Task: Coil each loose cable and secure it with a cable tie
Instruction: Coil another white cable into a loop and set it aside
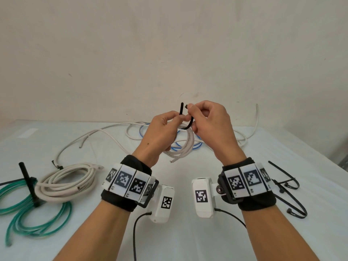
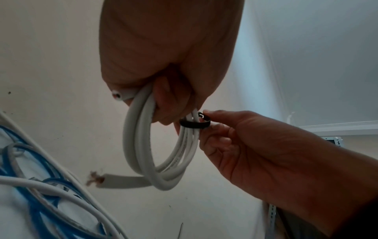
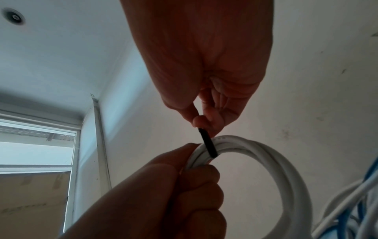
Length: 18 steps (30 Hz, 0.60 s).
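Both hands are raised above the table's middle. My left hand (image 1: pixel 165 127) grips a small coil of white cable (image 1: pixel 185 147) (image 2: pixel 163 153) (image 3: pixel 266 155), which hangs below the fist. A black cable tie (image 1: pixel 188 121) (image 2: pixel 195 123) (image 3: pixel 207 143) is looped round the coil's strands. My right hand (image 1: pixel 203 117) pinches the tie's head end between thumb and forefinger; the tie's tail (image 1: pixel 181 109) sticks up beside my left thumb. The tie's loop is not drawn tight in the head view.
A tied white coil (image 1: pixel 67 183) and a green coil (image 1: pixel 28 210) lie at the left, held by black ties. Loose white and blue cables (image 1: pixel 143 131) are tangled behind my hands. Spare black cable ties (image 1: pixel 290 187) lie at the right.
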Each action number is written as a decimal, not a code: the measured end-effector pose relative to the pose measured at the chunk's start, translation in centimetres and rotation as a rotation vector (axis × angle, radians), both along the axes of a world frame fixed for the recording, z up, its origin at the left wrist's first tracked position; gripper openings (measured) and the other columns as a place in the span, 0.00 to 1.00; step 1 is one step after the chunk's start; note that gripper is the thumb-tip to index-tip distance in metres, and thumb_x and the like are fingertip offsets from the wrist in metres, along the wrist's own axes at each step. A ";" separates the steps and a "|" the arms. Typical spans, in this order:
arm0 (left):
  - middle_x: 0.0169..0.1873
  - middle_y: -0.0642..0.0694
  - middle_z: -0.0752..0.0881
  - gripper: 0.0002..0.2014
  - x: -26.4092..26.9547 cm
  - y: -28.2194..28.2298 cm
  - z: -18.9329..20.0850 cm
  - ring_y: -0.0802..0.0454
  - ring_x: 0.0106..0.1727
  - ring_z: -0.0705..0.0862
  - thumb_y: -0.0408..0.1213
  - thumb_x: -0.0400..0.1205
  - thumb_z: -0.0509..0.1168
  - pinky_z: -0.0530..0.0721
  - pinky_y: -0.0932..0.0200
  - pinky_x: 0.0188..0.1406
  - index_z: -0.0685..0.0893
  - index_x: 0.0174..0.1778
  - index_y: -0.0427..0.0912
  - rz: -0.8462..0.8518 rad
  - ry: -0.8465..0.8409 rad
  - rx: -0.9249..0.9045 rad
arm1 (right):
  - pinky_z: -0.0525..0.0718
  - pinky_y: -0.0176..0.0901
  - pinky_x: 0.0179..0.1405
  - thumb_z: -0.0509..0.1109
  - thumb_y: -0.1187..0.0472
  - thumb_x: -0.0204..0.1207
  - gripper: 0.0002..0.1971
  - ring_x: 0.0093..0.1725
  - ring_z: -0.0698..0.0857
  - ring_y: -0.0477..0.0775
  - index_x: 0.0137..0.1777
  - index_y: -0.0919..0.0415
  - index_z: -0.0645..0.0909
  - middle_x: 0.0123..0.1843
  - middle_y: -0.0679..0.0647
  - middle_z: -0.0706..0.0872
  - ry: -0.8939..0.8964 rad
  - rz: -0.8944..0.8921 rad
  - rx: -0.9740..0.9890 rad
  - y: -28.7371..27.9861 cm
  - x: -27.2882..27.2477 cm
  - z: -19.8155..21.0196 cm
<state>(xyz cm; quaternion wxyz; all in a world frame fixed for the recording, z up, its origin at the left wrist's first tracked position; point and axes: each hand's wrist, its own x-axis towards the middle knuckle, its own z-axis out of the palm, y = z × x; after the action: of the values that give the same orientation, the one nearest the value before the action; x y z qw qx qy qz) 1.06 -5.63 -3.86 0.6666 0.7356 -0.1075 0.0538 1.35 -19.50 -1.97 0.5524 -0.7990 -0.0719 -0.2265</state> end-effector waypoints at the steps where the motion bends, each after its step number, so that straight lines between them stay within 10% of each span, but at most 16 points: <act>1: 0.24 0.46 0.64 0.12 0.0 0.0 -0.1 0.53 0.23 0.60 0.45 0.91 0.62 0.60 0.59 0.23 0.92 0.53 0.52 -0.001 -0.012 -0.002 | 0.80 0.43 0.36 0.71 0.54 0.86 0.12 0.25 0.82 0.44 0.44 0.59 0.87 0.33 0.49 0.92 0.005 0.014 0.013 0.0 0.0 -0.1; 6: 0.23 0.49 0.64 0.16 0.0 0.0 -0.2 0.56 0.22 0.62 0.39 0.92 0.58 0.60 0.60 0.22 0.91 0.62 0.57 0.016 -0.050 0.003 | 0.82 0.44 0.34 0.70 0.55 0.87 0.11 0.26 0.84 0.47 0.46 0.61 0.88 0.32 0.51 0.91 -0.006 0.024 0.021 0.0 0.0 -0.3; 18: 0.22 0.47 0.63 0.14 0.2 -0.2 -0.3 0.50 0.23 0.59 0.37 0.86 0.60 0.58 0.60 0.23 0.92 0.47 0.51 0.028 -0.022 0.073 | 0.90 0.59 0.42 0.71 0.51 0.86 0.12 0.25 0.83 0.46 0.44 0.58 0.85 0.33 0.53 0.91 -0.030 -0.030 0.004 0.0 0.3 -0.6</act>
<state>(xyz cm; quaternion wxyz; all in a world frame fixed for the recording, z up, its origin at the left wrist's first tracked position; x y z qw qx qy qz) 1.23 -5.80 -4.17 0.6373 0.7603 -0.1061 0.0673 1.60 -19.51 -2.57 0.5495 -0.7953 -0.0677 -0.2469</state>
